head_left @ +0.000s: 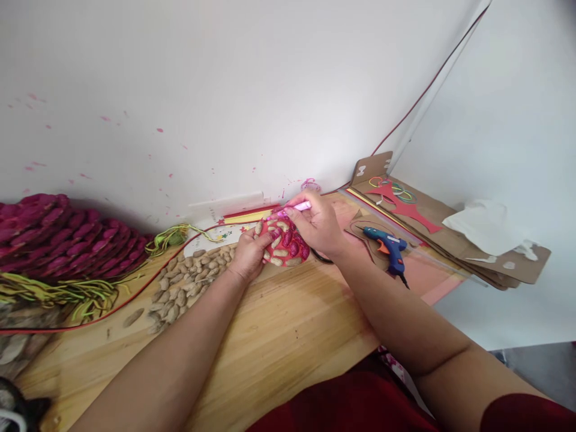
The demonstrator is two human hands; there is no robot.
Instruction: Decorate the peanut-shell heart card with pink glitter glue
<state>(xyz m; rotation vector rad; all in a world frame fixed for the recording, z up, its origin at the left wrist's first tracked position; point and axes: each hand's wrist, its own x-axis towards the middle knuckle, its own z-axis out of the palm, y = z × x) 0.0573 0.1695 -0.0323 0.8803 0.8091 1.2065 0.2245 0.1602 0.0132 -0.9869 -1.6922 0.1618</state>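
My left hand grips the left edge of a red piece covered with peanuts. Some of its peanuts are magenta on the right and upper side; others keep their tan shell colour. In my right hand is a pale, pink-smeared paintbrush, held against the upper part of the piece. The brush tip is hard to make out. Loose peanuts lie on the wooden table to the left of my left hand.
A stack of magenta peanut-covered pieces stands at the left, beside green yarn. A red cord crosses the table. On the right are a blue glue gun, cardboard sheets and white paper. A paint-spattered white wall rises behind.
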